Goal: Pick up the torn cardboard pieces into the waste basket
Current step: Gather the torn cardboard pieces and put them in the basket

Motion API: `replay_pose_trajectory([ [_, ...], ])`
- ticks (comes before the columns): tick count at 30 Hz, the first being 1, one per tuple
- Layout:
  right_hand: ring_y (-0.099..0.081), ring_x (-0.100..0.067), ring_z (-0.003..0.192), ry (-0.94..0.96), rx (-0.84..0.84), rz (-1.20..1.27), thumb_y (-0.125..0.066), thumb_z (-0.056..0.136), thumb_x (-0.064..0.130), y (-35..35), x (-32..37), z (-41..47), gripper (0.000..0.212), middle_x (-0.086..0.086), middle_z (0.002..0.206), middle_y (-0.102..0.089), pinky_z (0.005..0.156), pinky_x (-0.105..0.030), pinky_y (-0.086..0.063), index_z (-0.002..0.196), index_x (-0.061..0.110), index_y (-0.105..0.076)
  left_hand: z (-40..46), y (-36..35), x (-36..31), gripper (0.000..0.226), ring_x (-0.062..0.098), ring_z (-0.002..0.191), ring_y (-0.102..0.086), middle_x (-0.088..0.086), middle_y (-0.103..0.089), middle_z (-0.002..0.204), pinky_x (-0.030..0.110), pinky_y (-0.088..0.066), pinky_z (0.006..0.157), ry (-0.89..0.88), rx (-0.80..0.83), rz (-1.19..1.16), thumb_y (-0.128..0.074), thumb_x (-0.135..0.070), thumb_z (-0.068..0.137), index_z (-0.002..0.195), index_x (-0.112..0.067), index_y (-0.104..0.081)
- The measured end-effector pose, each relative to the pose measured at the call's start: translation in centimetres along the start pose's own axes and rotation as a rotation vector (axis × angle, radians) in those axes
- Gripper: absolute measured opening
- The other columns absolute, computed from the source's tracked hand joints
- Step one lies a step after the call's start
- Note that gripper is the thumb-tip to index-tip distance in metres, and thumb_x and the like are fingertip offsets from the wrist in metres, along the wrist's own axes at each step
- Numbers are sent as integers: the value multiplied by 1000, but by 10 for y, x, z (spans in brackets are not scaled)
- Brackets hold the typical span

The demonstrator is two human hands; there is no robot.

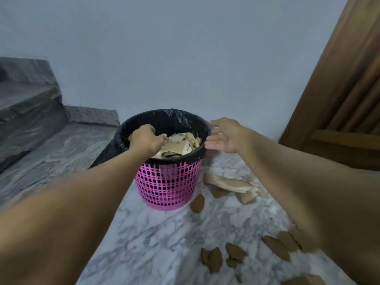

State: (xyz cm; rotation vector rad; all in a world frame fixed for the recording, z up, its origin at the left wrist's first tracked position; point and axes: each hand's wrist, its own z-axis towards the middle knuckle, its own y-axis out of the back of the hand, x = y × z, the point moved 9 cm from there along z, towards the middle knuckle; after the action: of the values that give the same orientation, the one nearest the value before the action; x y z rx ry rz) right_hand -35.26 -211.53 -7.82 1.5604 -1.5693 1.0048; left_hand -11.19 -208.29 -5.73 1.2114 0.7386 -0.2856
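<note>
The left hand (147,139), fingers curled, is inside the basket (167,182) atop the cardboard (177,146); whether it grips any is unclear. The right hand (225,134), fingers spread and empty, hovers at the rim's 3 o'clock. Scraps (234,253) litter the floor (160,241) at 5 o'clock.

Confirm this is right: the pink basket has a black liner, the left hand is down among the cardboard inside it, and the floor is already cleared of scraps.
Not quite. The head view shows the floor is not cleared: scraps lie right of the basket and nearer the camera. The rest stands: black liner, left hand among the cardboard inside.
</note>
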Motion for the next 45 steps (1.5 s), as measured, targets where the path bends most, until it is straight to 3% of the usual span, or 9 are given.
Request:
replay_pose_trajectory([
  [5, -65, -39, 95, -22, -10, -56, -53, 100, 23, 66, -2, -15, 37, -28, 120, -58, 77, -48, -57, 125, -4, -48, -32, -20, -72, 16, 14, 83, -64, -5, -69, 82, 33, -53, 76, -244, 21, -191, -65, -33, 87, 83, -18, -69],
  [12, -64, -31, 97, -190, -130, -236, -56, 99, 22, 183, -88, -25, 37, -23, 127, -58, 77, -43, -54, 127, 0, -50, -93, -164, -105, 15, 23, 81, -68, 6, -72, 87, 31, -56, 76, -364, 480, -71, -72, -30, 80, 84, -16, -68],
  [16, -57, -34, 122, -362, -138, -511, -59, 98, 24, 241, -187, -25, 30, -19, 142, -51, 91, -43, -53, 122, 6, -54, -144, -267, -48, 60, 22, 103, -61, 6, -63, 118, 30, -51, 85, -285, 839, 237, -83, -39, 69, 120, -16, -62],
  [20, -51, -33, 125, -478, -90, -980, -74, 86, 30, 284, -268, -34, 68, -14, 147, -44, 96, -45, -50, 142, 7, -43, -195, -334, 17, 95, 28, 132, -41, 9, -37, 148, 33, -41, 101, -234, 1051, 540, -83, -46, 66, 146, -21, -38],
  [23, -31, -33, 143, -570, -129, -1034, -79, 77, 46, 314, -323, -47, 107, -11, 160, -22, 99, -41, -42, 155, 10, -15, -220, -352, 58, 127, 43, 145, 2, 21, 10, 158, 49, -19, 116, 64, 1042, 621, -77, -61, 65, 154, -14, 1],
  [26, -8, -38, 149, -673, -225, -976, -82, 69, 54, 340, -372, -57, 128, -17, 163, 1, 112, -46, -31, 157, 16, 3, -244, -367, 69, 143, 41, 146, 11, 20, 20, 157, 51, -6, 119, 467, 877, 377, -75, -71, 55, 153, -10, 10],
  [33, -25, -40, 139, -637, -388, -1021, -90, 58, 47, 344, -382, -51, 123, -18, 152, -13, 109, -45, -36, 149, 16, -13, -257, -384, 45, 67, 31, 127, -26, 11, -24, 138, 53, -36, 95, 429, 517, 465, -73, -41, 76, 130, -23, -39],
  [38, -46, -28, 130, -521, -255, -995, -94, 56, 36, 336, -369, -31, 114, -11, 144, -43, 100, -36, -47, 146, 7, -32, -253, -406, 30, 38, 32, 115, -36, 14, -25, 135, 32, -47, 76, 226, 615, 310, -68, -17, 83, 116, -12, -50],
  [45, -59, -33, 112, -424, -230, -886, -94, 59, 27, 337, -340, 4, 79, -14, 126, -60, 90, -41, -54, 126, 1, -58, -248, -413, 23, 13, 36, 75, -65, 13, -59, 88, 52, -58, 60, 188, 690, -116, -46, -11, 91, 103, -16, -49],
])
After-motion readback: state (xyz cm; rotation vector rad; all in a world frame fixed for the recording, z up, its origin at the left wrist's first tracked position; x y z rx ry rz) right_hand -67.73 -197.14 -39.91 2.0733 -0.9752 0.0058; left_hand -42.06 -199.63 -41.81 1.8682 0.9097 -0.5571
